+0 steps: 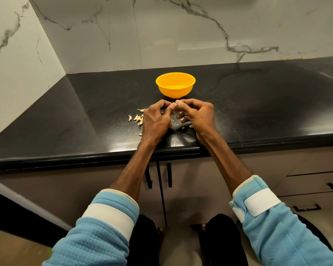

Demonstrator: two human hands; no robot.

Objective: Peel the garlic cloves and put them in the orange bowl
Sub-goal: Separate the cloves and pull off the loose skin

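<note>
Both forearms forward, left hand (155, 120) and right hand (198, 116) curled, thumb tips together.

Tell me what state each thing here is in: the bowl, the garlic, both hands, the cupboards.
Orange bowl: upright on the counter, no cloves visible inside.
Garlic cloves: loose on the counter; peeled or not, too small to tell.
Left hand: fingers curled, thumb tip meeting the other thumb; what it pinches is hidden.
Right hand: fingers curled likewise.
Cabinet doors: shut.
Drawers: shut.

Open counter (258, 108) right of the orange bowl (174, 91); garlic cloves (137, 118), perhaps peels, litter left.
</note>
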